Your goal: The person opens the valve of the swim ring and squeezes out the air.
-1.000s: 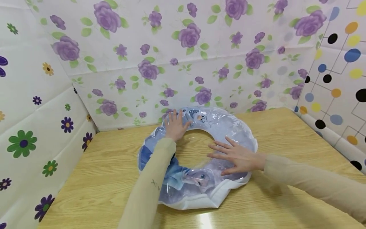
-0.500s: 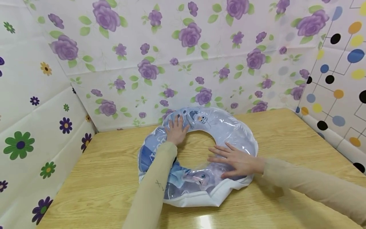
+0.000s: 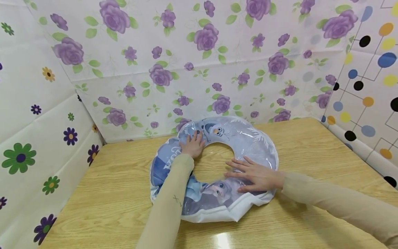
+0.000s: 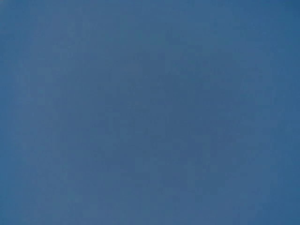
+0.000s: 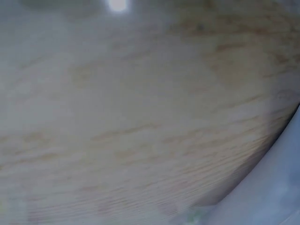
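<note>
A partly inflated swim ring (image 3: 255,145) with a cartoon snowman and a blue-and-lilac print lies flat in the head view, its white underside creased along the near edge. My left hand (image 3: 193,145) rests on its far left part, fingers spread. On the ring's right side lies my right hand (image 3: 255,175), palm down with fingers spread toward the central hole. The left wrist view is filled by a plain blue blur. In the right wrist view, the pale edge of the ring (image 5: 267,187) curves up at the lower right.
The wood-grain table (image 3: 118,186) carries the ring. Behind stands a white sheet with purple roses (image 3: 161,74). A flower-print sheet (image 3: 28,117) borders the left, a dotted sheet (image 3: 379,114) the right.
My left hand has slid slightly toward me and right along the ring, uncovering more of the print. The ring's near edge has shifted a little away from me. My right hand has barely moved.
</note>
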Demonstrator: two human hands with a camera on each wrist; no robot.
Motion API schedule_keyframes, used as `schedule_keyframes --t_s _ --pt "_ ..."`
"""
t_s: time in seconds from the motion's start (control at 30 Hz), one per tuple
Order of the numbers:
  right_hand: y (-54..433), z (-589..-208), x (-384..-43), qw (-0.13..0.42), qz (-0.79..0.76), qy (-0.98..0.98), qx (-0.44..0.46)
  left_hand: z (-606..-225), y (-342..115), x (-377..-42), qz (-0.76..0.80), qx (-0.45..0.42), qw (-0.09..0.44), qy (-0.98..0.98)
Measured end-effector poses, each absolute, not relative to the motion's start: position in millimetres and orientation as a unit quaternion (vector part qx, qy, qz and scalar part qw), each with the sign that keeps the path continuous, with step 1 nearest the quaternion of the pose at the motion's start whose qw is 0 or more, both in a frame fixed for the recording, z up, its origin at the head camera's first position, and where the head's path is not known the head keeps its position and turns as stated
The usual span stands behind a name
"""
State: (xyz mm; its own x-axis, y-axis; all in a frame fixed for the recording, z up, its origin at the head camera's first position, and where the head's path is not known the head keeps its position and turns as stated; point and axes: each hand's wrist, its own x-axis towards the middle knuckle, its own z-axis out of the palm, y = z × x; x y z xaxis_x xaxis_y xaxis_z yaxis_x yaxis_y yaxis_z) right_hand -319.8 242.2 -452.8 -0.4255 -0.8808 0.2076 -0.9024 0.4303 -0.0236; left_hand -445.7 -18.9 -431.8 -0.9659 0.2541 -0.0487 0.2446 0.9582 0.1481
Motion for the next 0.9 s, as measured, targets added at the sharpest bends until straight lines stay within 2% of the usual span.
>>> schedule_keyframes --t_s 0.3,0.67,0.9 --pt "240.9 -452.9 -318.0 0.081 0.055 -0.839 0.536 -430.0 -15.8 -440.7 0.056 0.128 0.052 0.989" --pt "238.1 -447.7 -317.6 0.034 0.08 -0.846 0.526 -429.1 -9.7 -439.9 0.006 0.124 0.039 0.991" --pt "237.2 -446.4 -320.0 0.023 0.075 -0.846 0.527 -430.0 -9.1 -440.1 -0.011 0.127 0.053 0.99"
